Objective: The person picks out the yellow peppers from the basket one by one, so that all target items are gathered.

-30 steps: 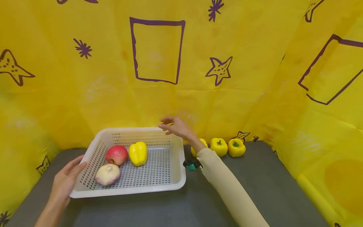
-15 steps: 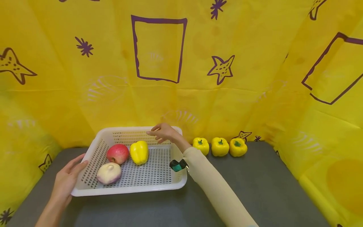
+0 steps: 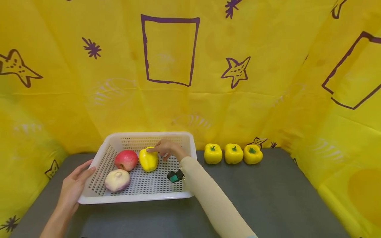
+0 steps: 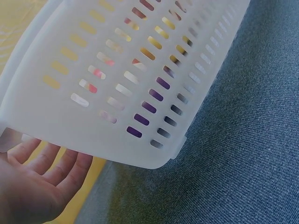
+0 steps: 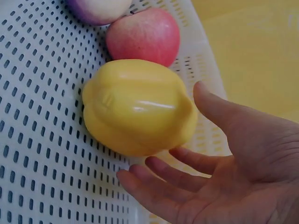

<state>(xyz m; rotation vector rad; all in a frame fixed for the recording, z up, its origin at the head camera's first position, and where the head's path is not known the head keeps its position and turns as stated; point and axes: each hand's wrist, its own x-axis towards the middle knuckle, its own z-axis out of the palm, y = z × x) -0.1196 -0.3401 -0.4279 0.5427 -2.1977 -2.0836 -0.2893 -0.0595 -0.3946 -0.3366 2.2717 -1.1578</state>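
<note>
My left hand (image 3: 71,186) grips the left rim of a white plastic basket (image 3: 137,197); in the left wrist view its fingers (image 4: 51,163) curl under the rim. Inside the basket lie a yellow bell pepper (image 3: 148,162), a red apple (image 3: 126,160) and a white-and-purple turnip (image 3: 117,180). My right hand (image 3: 167,147) is over the basket, right at the pepper. In the right wrist view the thumb and fingers spread around one end of the pepper (image 5: 140,107), not closed on it. Whether a fingertip touches it I cannot tell.
Right of the basket, three more yellow bell peppers stand in a row: one near it (image 3: 212,154), a middle one (image 3: 233,154) and a far one (image 3: 253,154). A dark grey table (image 3: 268,198) lies below. Yellow patterned cloth (image 3: 166,109) encloses the back and sides.
My right hand has moved left and down from above the basket's back right corner to the yellow pepper inside. The left hand keeps its grip; the view has shifted slightly.
</note>
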